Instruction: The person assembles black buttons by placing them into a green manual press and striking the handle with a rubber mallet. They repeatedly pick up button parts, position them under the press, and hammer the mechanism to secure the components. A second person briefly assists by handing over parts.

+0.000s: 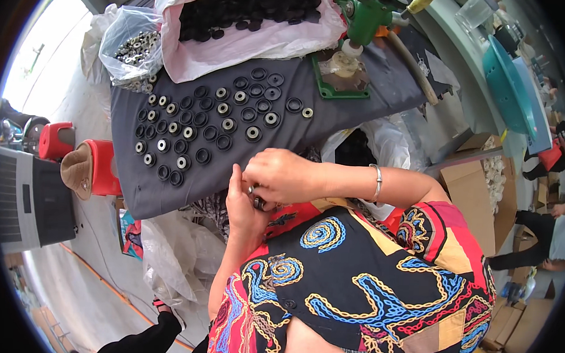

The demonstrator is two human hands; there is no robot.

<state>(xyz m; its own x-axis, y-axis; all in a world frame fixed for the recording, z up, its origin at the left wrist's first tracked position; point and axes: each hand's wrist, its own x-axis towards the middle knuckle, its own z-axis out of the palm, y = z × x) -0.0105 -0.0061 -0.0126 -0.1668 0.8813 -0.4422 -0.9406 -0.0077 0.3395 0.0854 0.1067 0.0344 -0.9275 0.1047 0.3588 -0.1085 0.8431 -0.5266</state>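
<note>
Close to my body, at the near edge of the cloth-covered table (278, 129), my two hands meet. My left hand (240, 209) is closed, thumb up, around a small black ring (258, 203), mostly hidden by fingers. My right hand (286, 175) curls over from the right, its fingers pressed on the same piece. A bit of shiny metal shows between the fingers; I cannot tell what it is. Beyond my hands, several black rings (202, 156) lie loose on the grey cloth, some with a silver bearing (253, 133) seated in the middle.
A white sack (275, 47) of black rings lies at the back, beside a clear bag (133, 47) of metal bearings. A green hand press (343, 91) stands back right. An open bag (385, 143) hangs below the table's right edge. Red stools (100, 162) stand left.
</note>
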